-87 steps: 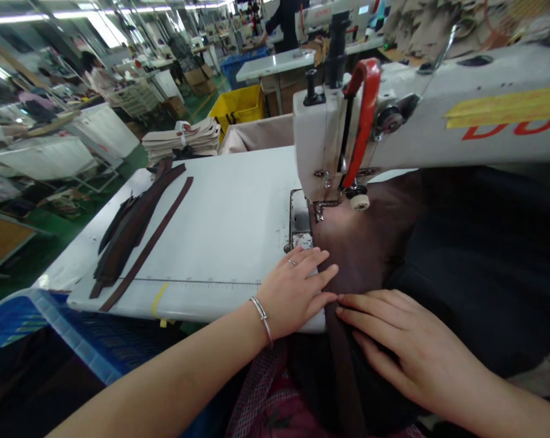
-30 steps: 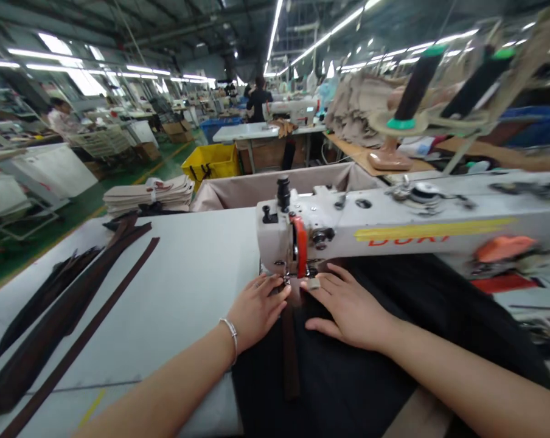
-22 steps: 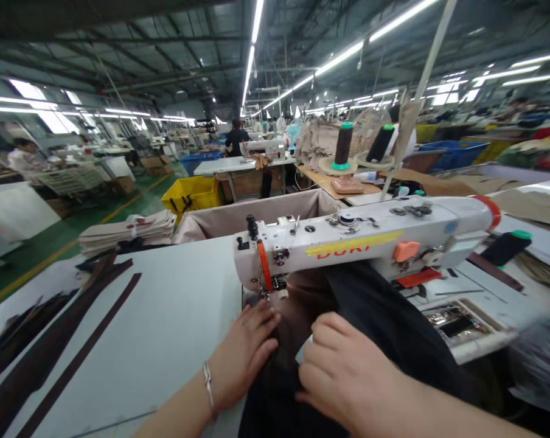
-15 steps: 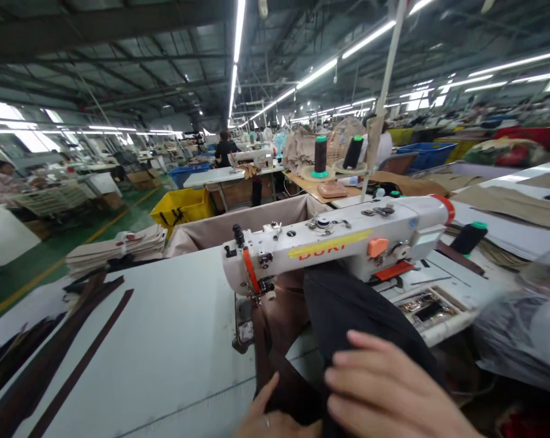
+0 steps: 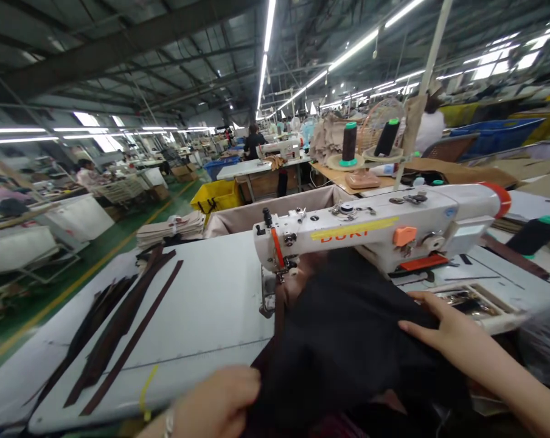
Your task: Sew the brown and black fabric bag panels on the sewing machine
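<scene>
A wide piece of black fabric (image 5: 343, 328) lies over the front of the sewing machine bed and hangs toward me. Dark brown material (image 5: 280, 310) shows along its left side, running up to the needle area. My left hand (image 5: 227, 395), slightly blurred, is closed on the fabric's near left edge. My right hand (image 5: 443, 322) rests on the right part of the fabric, thumb and index finger spread apart; its other fingers are hidden. The white sewing machine (image 5: 348, 228) stands just beyond, its presser foot (image 5: 280, 277) over the brown material.
Dark strips (image 5: 133, 334) lie on the white tabletop (image 5: 211, 292) at left. A parts tray (image 5: 498, 298) sits right of the machine. Thread cones (image 5: 349, 143) stand behind it, and another cone (image 5: 535, 236) lies at right. A yellow bin (image 5: 218, 198) is beyond the table.
The black fabric now spreads across the front, covering most of the brown material. My left hand has moved left onto its edge, my right hand right and farther away. The view has turned left.
</scene>
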`<state>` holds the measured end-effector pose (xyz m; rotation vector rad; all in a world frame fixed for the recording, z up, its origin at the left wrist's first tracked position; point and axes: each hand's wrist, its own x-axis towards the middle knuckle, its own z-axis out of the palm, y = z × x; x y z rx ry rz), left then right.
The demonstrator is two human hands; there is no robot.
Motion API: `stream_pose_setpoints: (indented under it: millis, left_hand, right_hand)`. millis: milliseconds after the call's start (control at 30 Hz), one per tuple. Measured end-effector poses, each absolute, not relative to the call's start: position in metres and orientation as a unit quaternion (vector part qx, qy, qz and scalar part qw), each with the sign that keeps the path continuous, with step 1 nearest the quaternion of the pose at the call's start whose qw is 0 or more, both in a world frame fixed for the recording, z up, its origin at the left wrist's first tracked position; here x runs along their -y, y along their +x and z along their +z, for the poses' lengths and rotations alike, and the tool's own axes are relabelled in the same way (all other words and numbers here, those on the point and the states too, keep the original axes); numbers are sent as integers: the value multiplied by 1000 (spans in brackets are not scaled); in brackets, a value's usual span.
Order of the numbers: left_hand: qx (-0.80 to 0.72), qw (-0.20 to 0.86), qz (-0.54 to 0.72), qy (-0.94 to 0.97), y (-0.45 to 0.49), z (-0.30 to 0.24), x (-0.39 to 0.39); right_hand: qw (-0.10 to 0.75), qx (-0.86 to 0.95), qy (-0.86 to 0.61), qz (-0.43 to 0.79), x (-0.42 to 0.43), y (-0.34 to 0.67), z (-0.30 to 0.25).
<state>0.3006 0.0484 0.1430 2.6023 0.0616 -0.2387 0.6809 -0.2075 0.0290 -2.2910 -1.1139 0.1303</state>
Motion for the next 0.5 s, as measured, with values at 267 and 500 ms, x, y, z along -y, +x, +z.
stream_pose_setpoints:
  millis: [267, 500]
  left_hand:
    - [-57, 19, -105, 993, 330, 210, -144]
    - [138, 77, 39, 987, 367, 136, -94]
  right_hand:
    - [311, 544, -778, 35, 166, 634, 99]
    - [219, 711, -665, 64, 40, 561, 129]
